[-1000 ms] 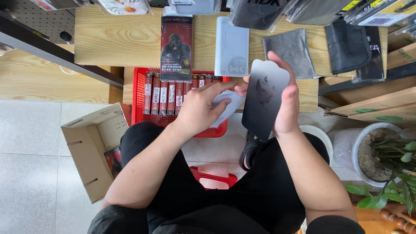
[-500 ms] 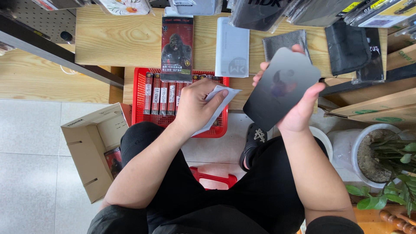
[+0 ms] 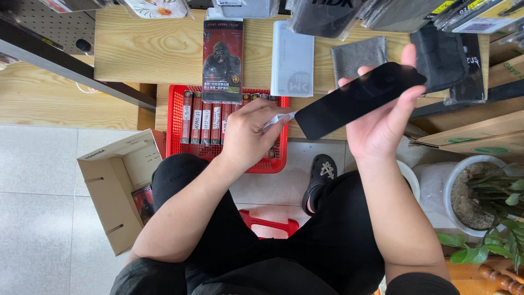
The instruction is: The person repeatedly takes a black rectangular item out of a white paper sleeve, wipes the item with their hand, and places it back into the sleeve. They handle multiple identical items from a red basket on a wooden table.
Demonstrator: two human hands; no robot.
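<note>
Head view: a seated person held a dark glass screen protector and a small white wipe above a red basket.

The right hand (image 3: 382, 128) gripped the black screen protector (image 3: 357, 99) by its edges, fingers curled around it, tilted over the wooden bench (image 3: 147, 52). The left hand (image 3: 248, 136) pinched the white wipe (image 3: 279, 118) between closed fingertips, touching the protector's lower corner. Below, the red plastic basket (image 3: 174, 123) contained a row of slim upright boxes (image 3: 204, 117). On the floor, an open cardboard box (image 3: 112, 186) contained a dark packet (image 3: 143, 201).
</note>
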